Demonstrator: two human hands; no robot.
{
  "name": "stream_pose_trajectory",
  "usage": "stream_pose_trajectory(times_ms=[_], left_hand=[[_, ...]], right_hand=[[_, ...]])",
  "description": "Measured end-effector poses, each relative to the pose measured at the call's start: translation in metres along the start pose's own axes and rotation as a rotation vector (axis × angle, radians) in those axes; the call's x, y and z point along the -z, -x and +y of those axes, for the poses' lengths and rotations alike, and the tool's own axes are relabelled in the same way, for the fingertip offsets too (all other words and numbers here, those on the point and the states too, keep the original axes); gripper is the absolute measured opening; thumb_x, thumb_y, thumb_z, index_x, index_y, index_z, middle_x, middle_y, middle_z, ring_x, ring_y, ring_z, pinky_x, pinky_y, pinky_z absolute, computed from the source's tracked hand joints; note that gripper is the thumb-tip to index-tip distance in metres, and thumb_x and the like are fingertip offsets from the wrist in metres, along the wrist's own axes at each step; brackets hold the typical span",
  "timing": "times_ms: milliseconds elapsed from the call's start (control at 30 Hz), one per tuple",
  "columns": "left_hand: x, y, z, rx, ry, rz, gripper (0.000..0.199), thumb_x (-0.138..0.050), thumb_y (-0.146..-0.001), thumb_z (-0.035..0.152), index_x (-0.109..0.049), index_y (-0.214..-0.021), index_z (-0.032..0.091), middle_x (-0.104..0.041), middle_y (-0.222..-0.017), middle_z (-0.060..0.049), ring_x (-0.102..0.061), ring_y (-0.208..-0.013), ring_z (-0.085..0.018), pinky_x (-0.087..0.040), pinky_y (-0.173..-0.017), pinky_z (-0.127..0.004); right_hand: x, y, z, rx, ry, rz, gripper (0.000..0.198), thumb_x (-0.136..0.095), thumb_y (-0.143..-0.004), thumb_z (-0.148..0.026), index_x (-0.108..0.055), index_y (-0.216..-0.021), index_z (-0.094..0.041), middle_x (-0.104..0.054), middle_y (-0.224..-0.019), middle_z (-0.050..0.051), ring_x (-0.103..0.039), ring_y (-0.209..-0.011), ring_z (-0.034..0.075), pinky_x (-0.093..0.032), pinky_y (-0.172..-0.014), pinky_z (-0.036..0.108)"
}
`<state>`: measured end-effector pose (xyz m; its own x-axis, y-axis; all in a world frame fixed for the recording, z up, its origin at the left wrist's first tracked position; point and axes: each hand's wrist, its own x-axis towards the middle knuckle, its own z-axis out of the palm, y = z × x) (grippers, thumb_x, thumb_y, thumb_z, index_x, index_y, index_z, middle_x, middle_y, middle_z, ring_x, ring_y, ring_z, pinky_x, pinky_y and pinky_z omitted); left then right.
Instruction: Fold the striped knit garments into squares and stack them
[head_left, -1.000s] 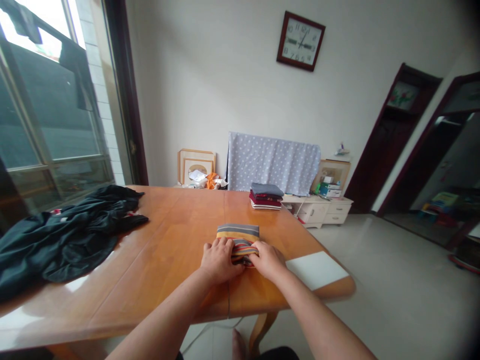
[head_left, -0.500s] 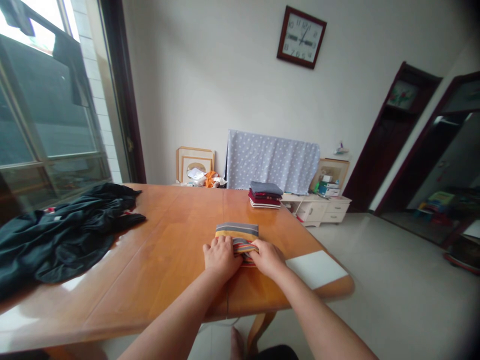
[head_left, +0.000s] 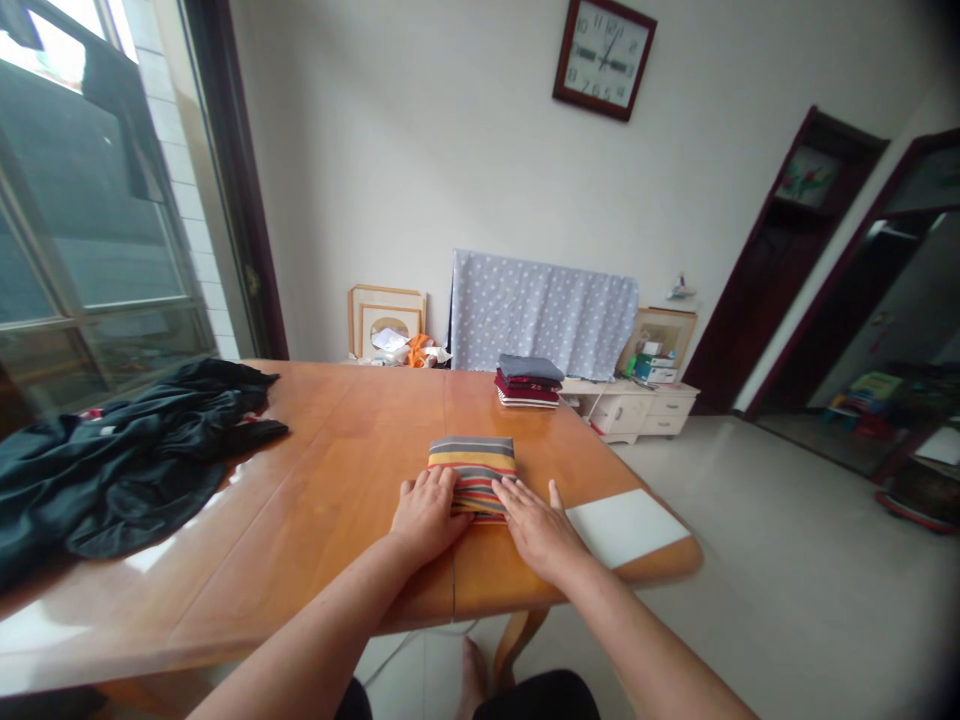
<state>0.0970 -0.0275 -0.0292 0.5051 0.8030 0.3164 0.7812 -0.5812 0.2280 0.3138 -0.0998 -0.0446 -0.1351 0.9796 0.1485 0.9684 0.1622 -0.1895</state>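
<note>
A striped piece of clothing (head_left: 480, 478), folded into a small flat rectangle, lies on the wooden table in front of me. Its stripes are grey, yellow, red and dark. My left hand (head_left: 426, 512) rests on its left near corner, fingers over the top and the thumb along the near edge. On the right near side, my right hand (head_left: 536, 525) lies flat on the fabric, fingers stretched out and thumb spread away. Parts of the near edge are hidden by both hands.
A stack of folded clothes (head_left: 529, 382) stands at the table's far right. Dark, crumpled clothing (head_left: 142, 455) covers the left side. A white sheet or board (head_left: 626, 525) lies near the right edge of the table (head_left: 330, 500). Behind stands a white cabinet (head_left: 645, 412).
My right hand has let go of the bunched fabric and now lies flat with its thumb apart. The raised near part of the striped clothing is now smoothed down. My left hand shifted slightly left.
</note>
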Motion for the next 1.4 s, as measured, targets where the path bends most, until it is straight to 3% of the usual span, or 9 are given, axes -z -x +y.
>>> stream_pose_trajectory(times_ms=[167, 300, 400, 567, 700, 867, 1167, 1267, 1400], left_hand=[[0.012, 0.009, -0.020, -0.109, 0.146, -0.044, 0.028, -0.059, -0.083, 0.032, -0.053, -0.109, 0.025, -0.061, -0.120, -0.006, -0.056, -0.113, -0.027, -0.042, -0.091, -0.039], [0.010, 0.007, -0.024, -0.134, 0.186, -0.009, 0.014, -0.055, -0.088, 0.030, -0.056, -0.101, 0.025, -0.062, -0.110, -0.005, -0.058, -0.105, -0.024, -0.044, -0.088, -0.036], [0.006, 0.002, -0.024, -0.148, 0.160, 0.030, 0.009, -0.055, -0.085, 0.020, -0.055, -0.094, 0.023, -0.062, -0.106, -0.005, -0.058, -0.101, -0.022, -0.044, -0.087, -0.034], [0.003, -0.005, -0.020, -0.114, -0.016, 0.074, 0.019, -0.051, -0.081, 0.009, -0.055, -0.093, 0.023, -0.060, -0.104, -0.007, -0.057, -0.099, -0.022, -0.045, -0.088, -0.034], [0.003, -0.006, -0.014, -0.125, -0.134, 0.055, 0.017, -0.047, -0.089, 0.013, -0.058, -0.098, 0.022, -0.060, -0.107, -0.009, -0.056, -0.101, -0.025, -0.046, -0.088, -0.037], [0.009, -0.007, -0.011, -0.202, -0.192, 0.019, 0.017, -0.045, -0.094, 0.020, -0.062, -0.098, 0.022, -0.061, -0.108, -0.010, -0.056, -0.102, -0.026, -0.044, -0.092, -0.040], [0.035, 0.007, -0.021, -0.264, -0.025, -0.125, 0.018, -0.055, -0.082, 0.021, -0.067, -0.095, 0.026, -0.062, -0.109, -0.007, -0.057, -0.104, -0.026, -0.041, -0.095, -0.041], [0.041, 0.008, -0.024, -0.239, 0.064, -0.136, 0.015, -0.056, -0.087, 0.034, -0.069, -0.090, 0.026, -0.064, -0.106, -0.006, -0.058, -0.105, -0.025, -0.040, -0.094, -0.039], [0.045, -0.008, -0.018, -0.233, 0.073, -0.121, 0.035, -0.047, -0.096, 0.047, -0.069, -0.082, 0.024, -0.067, -0.094, -0.006, -0.061, -0.096, -0.023, -0.042, -0.092, -0.038]], right_hand=[[0.002, -0.001, -0.002, -0.022, -0.076, -0.002, 0.058, -0.036, -0.101, -0.038, -0.025, -0.158, -0.035, -0.032, -0.162, 0.003, -0.030, -0.149, 0.024, -0.004, -0.119, 0.065], [0.005, -0.001, -0.006, -0.028, -0.126, 0.034, 0.059, -0.038, -0.100, -0.052, -0.032, -0.155, -0.033, -0.036, -0.160, 0.005, -0.032, -0.148, 0.025, -0.005, -0.119, 0.063], [0.003, -0.002, -0.005, -0.042, -0.134, 0.051, 0.053, -0.036, -0.102, -0.045, -0.036, -0.153, -0.035, -0.040, -0.158, 0.006, -0.036, -0.146, 0.024, -0.007, -0.120, 0.062], [-0.002, -0.006, -0.003, -0.051, -0.118, 0.083, 0.053, -0.040, -0.099, -0.029, -0.038, -0.152, -0.037, -0.043, -0.156, 0.004, -0.039, -0.144, 0.022, -0.008, -0.119, 0.062], [-0.001, -0.005, -0.003, -0.053, -0.099, 0.080, 0.057, -0.040, -0.097, -0.023, -0.038, -0.152, -0.037, -0.045, -0.155, 0.004, -0.042, -0.143, 0.022, -0.006, -0.119, 0.063], [0.003, -0.002, -0.004, -0.035, -0.096, 0.078, 0.056, -0.044, -0.098, -0.041, -0.036, -0.153, -0.035, -0.042, -0.156, 0.006, -0.039, -0.144, 0.025, -0.006, -0.119, 0.065], [0.002, 0.001, 0.001, -0.036, -0.085, 0.027, 0.055, -0.041, -0.100, -0.034, -0.033, -0.155, -0.037, -0.039, -0.158, 0.004, -0.035, -0.146, 0.023, -0.002, -0.120, 0.061], [0.003, 0.002, 0.001, -0.034, -0.092, 0.000, 0.056, -0.039, -0.101, -0.034, -0.029, -0.156, -0.037, -0.036, -0.160, 0.004, -0.033, -0.147, 0.022, -0.004, -0.120, 0.060], [0.005, 0.002, 0.000, -0.045, -0.102, -0.013, 0.056, -0.037, -0.101, -0.035, -0.028, -0.156, -0.038, -0.034, -0.161, 0.003, -0.031, -0.148, 0.023, -0.008, -0.120, 0.058]])
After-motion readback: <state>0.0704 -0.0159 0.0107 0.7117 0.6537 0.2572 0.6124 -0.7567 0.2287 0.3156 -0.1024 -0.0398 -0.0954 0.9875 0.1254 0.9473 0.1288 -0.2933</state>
